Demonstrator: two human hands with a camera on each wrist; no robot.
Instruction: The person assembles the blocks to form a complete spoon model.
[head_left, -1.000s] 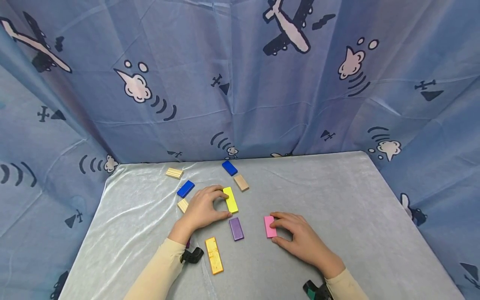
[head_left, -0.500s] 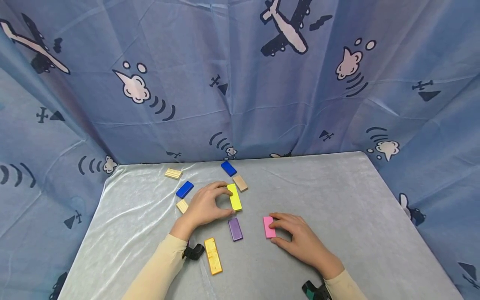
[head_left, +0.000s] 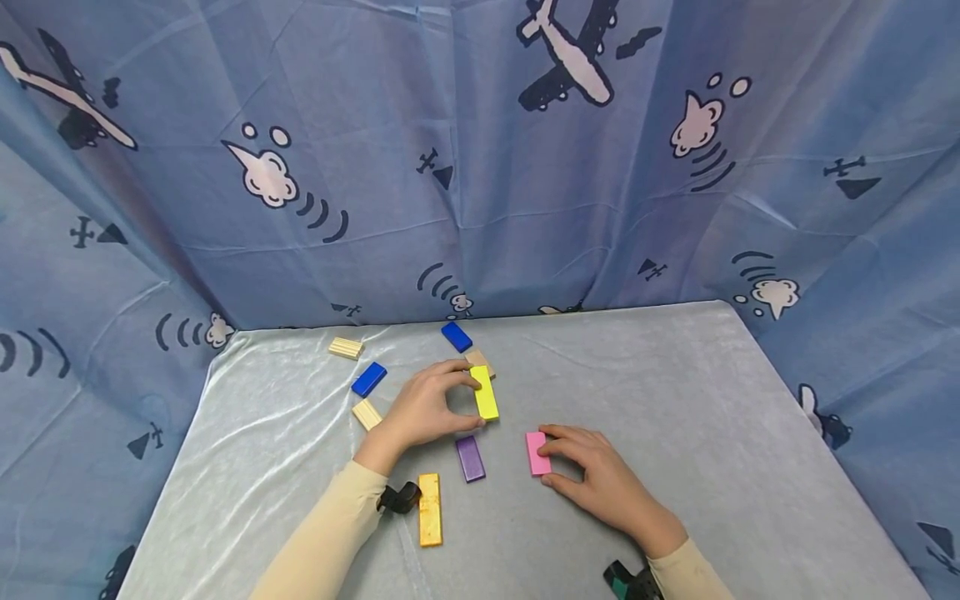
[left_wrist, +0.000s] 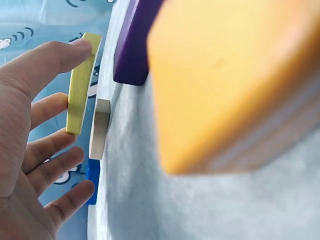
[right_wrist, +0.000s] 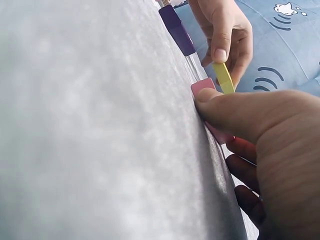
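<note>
My left hand (head_left: pixel 429 403) pinches a bright yellow wooden block (head_left: pixel 484 393) between thumb and fingertips. In the left wrist view the yellow block (left_wrist: pixel 83 85) is held up off the grey cloth. My right hand (head_left: pixel 600 475) grips a pink block (head_left: pixel 537 453) by its ends, low at the cloth, thumb at the near end. A purple block (head_left: pixel 471 459) lies between the hands, just below the left thumb. Behind the yellow block, a tan block (head_left: pixel 478 359) is partly covered by the left hand. The left wrist's black camera overlaps the edge of an orange-yellow block (head_left: pixel 430 510).
Two blue blocks (head_left: pixel 456 337) (head_left: pixel 369 379) lie toward the back and left. Pale ridged blocks (head_left: pixel 346 347) (head_left: pixel 366 413) lie at the left, one close to the left wrist. A blue patterned curtain (head_left: pixel 480 167) rises behind the grey cloth-covered table (head_left: pixel 675 375).
My left hand has carried the yellow block to the right, toward the pink one. The orange-yellow block has turned slightly beside the left wrist camera. My right hand stays in place.
</note>
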